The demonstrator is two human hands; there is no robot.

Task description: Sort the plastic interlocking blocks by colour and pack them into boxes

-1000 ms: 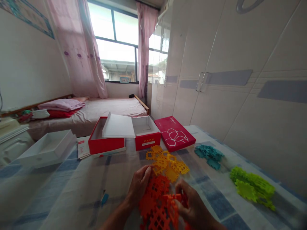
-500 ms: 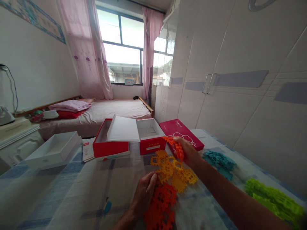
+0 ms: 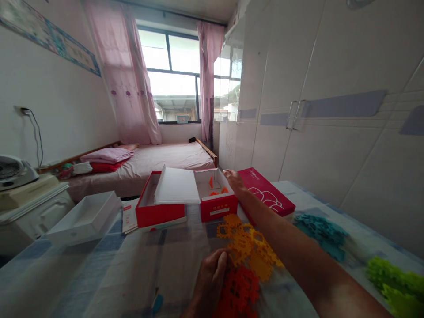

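Observation:
My right hand [image 3: 234, 179] reaches to the right rim of the open red box [image 3: 217, 208], fingers loosely apart with nothing visible in them. Inside that box are a few orange interlocking pieces [image 3: 218, 192], one of them upright. Low in the middle, my left hand [image 3: 212, 271] is closed, thumb against curled fingers, beside a pile of red-orange interlocking pieces [image 3: 240, 289]; whatever it may grip is hidden. Just beyond lie yellow-orange interlocking pieces [image 3: 243, 243], partly behind my right forearm.
A white lid [image 3: 179, 185] leans across the box and a second red box [image 3: 160, 214]. Farther left is a white tray [image 3: 84, 218]. A crimson box [image 3: 268, 192], teal pieces [image 3: 323, 232] and lime-green pieces [image 3: 395, 282] lie right. A small blue object [image 3: 157, 304] is near the front.
My right hand has moved forward and left to the box and let go of the orange pieces, which are now inside. My left hand stays beside the red-orange pile. The view has shifted slightly.

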